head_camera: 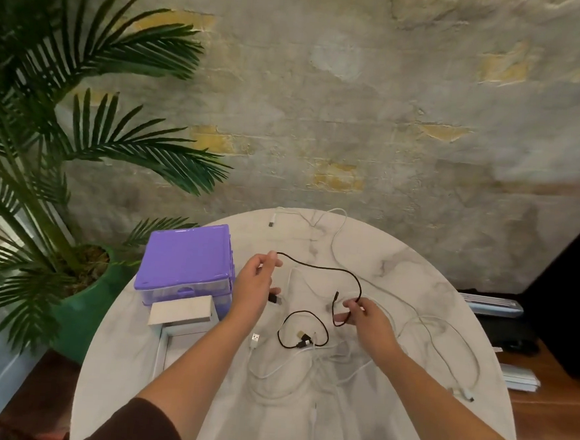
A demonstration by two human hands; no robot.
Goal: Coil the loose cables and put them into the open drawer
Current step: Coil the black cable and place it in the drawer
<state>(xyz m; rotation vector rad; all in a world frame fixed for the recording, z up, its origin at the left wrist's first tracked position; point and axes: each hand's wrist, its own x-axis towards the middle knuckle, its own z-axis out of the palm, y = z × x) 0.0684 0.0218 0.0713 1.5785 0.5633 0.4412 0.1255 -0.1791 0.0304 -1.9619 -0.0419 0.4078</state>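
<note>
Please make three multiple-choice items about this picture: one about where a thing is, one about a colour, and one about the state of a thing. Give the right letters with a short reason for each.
1. Where is the purple drawer box?
A. On the table's left side
B. On the floor by the plant
C. At the table's right edge

2. What colour is the cable held between the hands?
A. White
B. Black
C. Red

3. What is the state of the box's bottom drawer?
A. Pushed shut
B. Taken out and lying on the floor
C. Pulled open toward the person

Answers:
1. A: the box stands on the round table, left of the left hand.
2. B: a dark cable runs from the left hand to the right hand, while white cables lie on the table.
3. C: the white drawer sticks out from the box's front.
</note>
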